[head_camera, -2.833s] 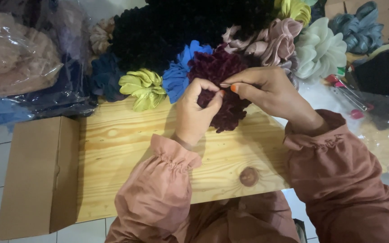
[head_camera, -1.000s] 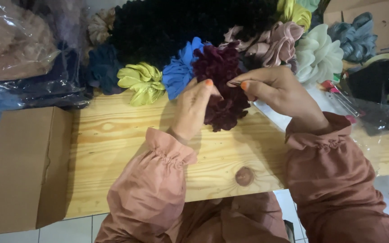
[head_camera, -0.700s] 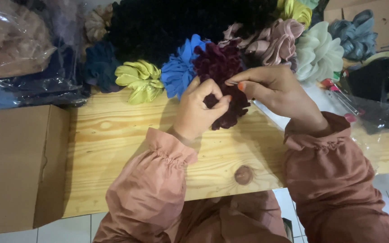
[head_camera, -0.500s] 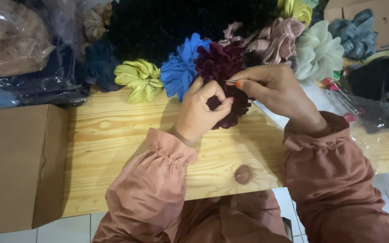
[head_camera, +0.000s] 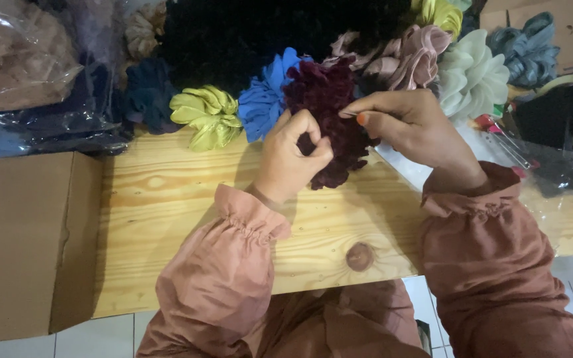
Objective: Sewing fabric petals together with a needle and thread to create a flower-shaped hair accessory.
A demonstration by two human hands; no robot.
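Observation:
A dark maroon velvet scrunchie (head_camera: pixel 329 109) lies over the far part of the pale wooden table (head_camera: pixel 180 212). My left hand (head_camera: pixel 290 159) curls around its lower left side, thumb and fingers pinching the fabric. My right hand (head_camera: pixel 409 126) grips its right edge with the fingertips; the thumbnail is orange. Both sleeves are dusty pink with gathered cuffs. Part of the scrunchie is hidden behind my fingers.
More scrunchies crowd the table's far edge: blue (head_camera: pixel 263 99), yellow-green (head_camera: pixel 207 116), black (head_camera: pixel 233 33), pink (head_camera: pixel 406 56), pale mint (head_camera: pixel 472 73), grey-blue (head_camera: pixel 522 43). Plastic bags of fabric (head_camera: pixel 28 73) lie far left. A cardboard box (head_camera: pixel 31 245) stands at left. A tape dispenser (head_camera: pixel 562 113) sits at right.
My left hand has closed tighter around the maroon scrunchie and my right hand's fingers have shifted along its edge. The scrunchie has stayed in about the same spot.

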